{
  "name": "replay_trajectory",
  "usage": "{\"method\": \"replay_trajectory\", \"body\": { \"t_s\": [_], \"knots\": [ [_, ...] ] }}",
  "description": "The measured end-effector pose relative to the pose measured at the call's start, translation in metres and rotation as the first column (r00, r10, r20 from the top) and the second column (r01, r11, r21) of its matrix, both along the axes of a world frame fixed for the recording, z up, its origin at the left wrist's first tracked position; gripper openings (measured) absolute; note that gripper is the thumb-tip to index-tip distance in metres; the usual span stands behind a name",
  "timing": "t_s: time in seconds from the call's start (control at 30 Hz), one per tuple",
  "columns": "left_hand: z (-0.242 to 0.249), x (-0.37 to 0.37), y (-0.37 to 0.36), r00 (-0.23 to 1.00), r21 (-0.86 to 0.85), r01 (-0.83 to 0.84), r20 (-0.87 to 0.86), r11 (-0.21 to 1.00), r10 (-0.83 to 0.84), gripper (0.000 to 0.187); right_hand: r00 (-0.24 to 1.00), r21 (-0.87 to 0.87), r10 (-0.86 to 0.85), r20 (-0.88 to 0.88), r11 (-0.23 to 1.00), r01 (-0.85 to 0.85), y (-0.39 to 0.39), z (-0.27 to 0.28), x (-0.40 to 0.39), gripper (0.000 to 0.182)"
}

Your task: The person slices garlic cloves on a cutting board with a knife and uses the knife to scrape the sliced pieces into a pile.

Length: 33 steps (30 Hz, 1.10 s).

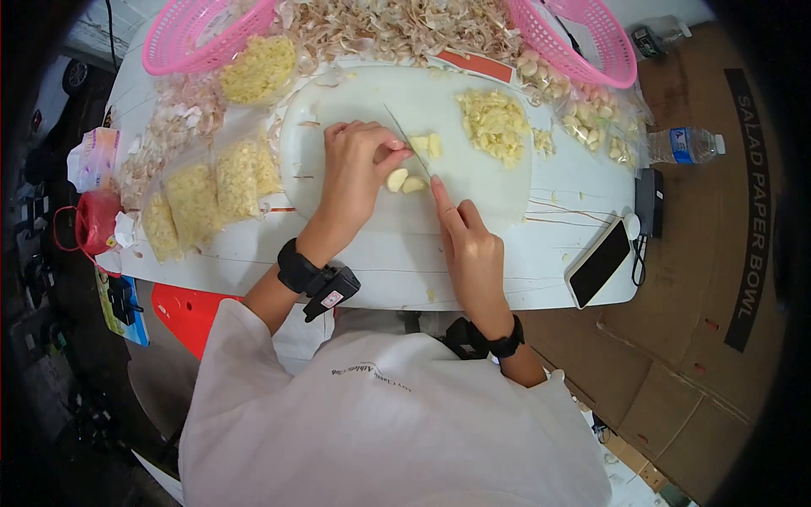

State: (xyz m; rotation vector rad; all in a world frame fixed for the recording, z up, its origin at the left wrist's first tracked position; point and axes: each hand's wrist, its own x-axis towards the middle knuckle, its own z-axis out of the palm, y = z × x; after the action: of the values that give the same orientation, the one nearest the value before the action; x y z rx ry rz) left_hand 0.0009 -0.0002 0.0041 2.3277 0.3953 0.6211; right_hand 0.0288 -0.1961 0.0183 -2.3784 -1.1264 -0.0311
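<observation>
A knife (414, 145) slants across the white cutting board (338, 207), its handle in the closed fingers of my right hand (473, 258). My left hand (356, 165) is closed, thumb and fingertips pinched beside the blade on a garlic clove mostly hidden by the fingers. Cut garlic pieces (429, 145) lie just right of the blade. Two peeled garlic cloves (404, 181) rest on the board below my left fingertips. A pile of sliced garlic (494, 127) covers the board's upper right.
Bags of chopped garlic (194, 198) stand at left, another bag (259, 70) above. Garlic skins (397, 29) heap at the back between pink baskets (194, 55). Bagged cloves (587, 118), a water bottle (688, 145) and a phone (598, 264) lie right.
</observation>
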Motion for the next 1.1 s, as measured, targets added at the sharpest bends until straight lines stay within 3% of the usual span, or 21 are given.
{"method": "replay_trajectory", "body": {
  "t_s": [0.3, 0.5, 0.67, 0.87, 1.1],
  "knots": [
    [0.002, -0.002, -0.002, 1.000, -0.060, -0.011, 0.014, 0.998, 0.012, 0.011, 0.998, -0.039, 0.005, 0.057, 0.999, -0.003, -0.007, -0.006, -0.005, 0.065],
    [-0.004, -0.003, -0.002, 1.000, -0.034, -0.003, 0.027, 0.999, 0.004, 0.009, 0.996, -0.029, -0.018, -0.089, 0.999, 0.016, -0.036, -0.001, -0.008, 0.067],
    [-0.005, -0.002, -0.001, 0.999, -0.052, -0.008, 0.051, 0.999, 0.010, 0.013, 0.968, 0.189, 0.011, -0.250, 0.981, 0.038, -0.037, 0.000, 0.001, 0.061],
    [-0.001, -0.004, 0.000, 1.000, 0.011, -0.018, 0.020, 1.000, 0.018, 0.011, 0.978, 0.182, -0.024, -0.205, 0.981, 0.062, -0.032, 0.005, -0.007, 0.059],
    [0.006, -0.003, 0.001, 0.999, -0.052, -0.004, -0.039, 0.999, 0.002, 0.010, 0.980, 0.155, -0.018, -0.199, 0.987, 0.050, -0.028, 0.001, -0.008, 0.060]
  ]
}}
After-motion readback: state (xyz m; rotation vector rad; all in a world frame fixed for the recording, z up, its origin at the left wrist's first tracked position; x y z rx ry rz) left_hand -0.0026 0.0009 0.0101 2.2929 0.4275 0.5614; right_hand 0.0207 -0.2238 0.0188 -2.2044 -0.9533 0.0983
